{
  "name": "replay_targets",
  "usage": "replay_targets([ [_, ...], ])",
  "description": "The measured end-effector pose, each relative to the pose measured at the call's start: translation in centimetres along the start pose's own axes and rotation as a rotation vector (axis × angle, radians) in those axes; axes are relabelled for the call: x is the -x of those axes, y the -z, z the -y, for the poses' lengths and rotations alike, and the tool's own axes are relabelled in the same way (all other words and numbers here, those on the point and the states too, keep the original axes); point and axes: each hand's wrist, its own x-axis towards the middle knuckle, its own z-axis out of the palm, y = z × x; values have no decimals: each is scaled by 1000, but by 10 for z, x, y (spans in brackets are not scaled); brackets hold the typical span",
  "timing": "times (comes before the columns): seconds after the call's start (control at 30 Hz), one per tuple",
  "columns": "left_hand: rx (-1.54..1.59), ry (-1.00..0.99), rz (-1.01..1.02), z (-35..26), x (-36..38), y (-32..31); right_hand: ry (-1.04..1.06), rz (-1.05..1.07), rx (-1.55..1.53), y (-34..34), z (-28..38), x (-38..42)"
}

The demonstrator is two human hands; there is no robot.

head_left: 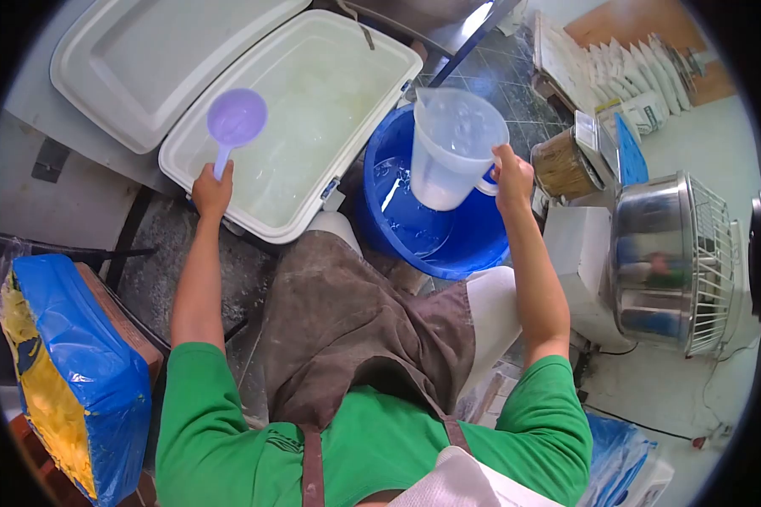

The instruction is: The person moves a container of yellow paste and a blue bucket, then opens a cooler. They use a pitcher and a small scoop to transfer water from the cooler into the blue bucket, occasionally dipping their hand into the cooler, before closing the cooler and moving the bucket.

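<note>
The left hand (pixel 211 193) is gripping a purple scoop (pixel 238 117) over an open white cooler (pixel 289 230), while the right hand (pixel 513 176) is clasping a clear plastic jug (pixel 453 156) above a blue tub (pixel 377 207).

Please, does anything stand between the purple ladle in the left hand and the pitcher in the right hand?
Nothing visible stands between the purple ladle and the pitcher. Only the white cooler's rim crosses that line in this view, seemingly lower than both.
</note>
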Motion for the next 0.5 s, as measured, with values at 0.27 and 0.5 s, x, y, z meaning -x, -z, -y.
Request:
replay_targets([
  [0.27, -32, 71, -59, -16, 2, 5, -86, 202, 759, 15, -83, -33],
  [0.5, 3, 69, -94, -15, 3, 5, 184, 384, 1147, 3, -106, -46],
])
